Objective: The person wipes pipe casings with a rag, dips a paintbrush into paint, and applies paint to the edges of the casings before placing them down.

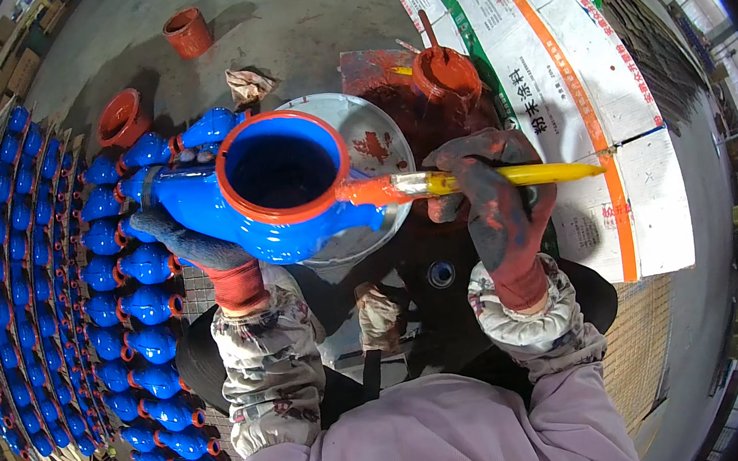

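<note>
Head view, looking down at a person's two gloved hands over a paint-stained work spot. Far left, rows of blue valve bodies with red rims lie packed side by side on the floor, filling that whole side. Just right of them, the left hand, in a dark glove with a red cuff, is closed around the underside of a large blue valve body and holds it up in the middle of the scene, its round opening facing the camera. The rim of that opening is orange-red. A paintbrush with a yellow handle lies level across the scene, its orange-red bristles touching the right edge of the rim. The right hand, in a paint-smeared glove, is wrapped tight around the handle. Behind the valve sits a pale round basin. Farther right stands a red-coated paint pot, and beyond it lie white sacks with orange and green stripes.
</note>
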Demonstrator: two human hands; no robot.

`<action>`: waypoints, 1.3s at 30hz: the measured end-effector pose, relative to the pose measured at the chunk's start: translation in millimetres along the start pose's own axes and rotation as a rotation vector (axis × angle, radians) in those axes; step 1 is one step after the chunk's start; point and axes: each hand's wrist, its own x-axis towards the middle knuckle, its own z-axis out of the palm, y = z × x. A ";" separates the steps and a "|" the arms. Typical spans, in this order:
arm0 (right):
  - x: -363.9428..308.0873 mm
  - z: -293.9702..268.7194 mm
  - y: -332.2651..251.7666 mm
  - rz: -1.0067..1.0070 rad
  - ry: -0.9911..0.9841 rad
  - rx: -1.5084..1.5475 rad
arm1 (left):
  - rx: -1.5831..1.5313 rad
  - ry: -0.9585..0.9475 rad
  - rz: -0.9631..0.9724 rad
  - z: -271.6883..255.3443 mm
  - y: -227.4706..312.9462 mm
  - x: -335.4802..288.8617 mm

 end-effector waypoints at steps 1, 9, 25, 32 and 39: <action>0.4 -6.7 1.0 -0.053 -0.010 -0.183 | 0.002 0.000 -0.011 -5.4 0.2 1.1; -9.9 -75.3 20.6 0.266 0.131 0.038 | 0.658 -0.047 0.132 -24.5 -7.9 3.3; 42.0 -108.3 41.2 0.377 0.107 -0.178 | 1.334 -0.744 -0.072 57.7 -21.3 -59.1; 117.3 -22.4 75.3 0.496 -0.452 -0.290 | 1.478 -1.150 0.124 42.6 -16.8 -138.1; 103.6 53.0 130.7 0.056 -1.109 -0.589 | 1.411 -1.187 0.226 34.0 -24.8 -148.9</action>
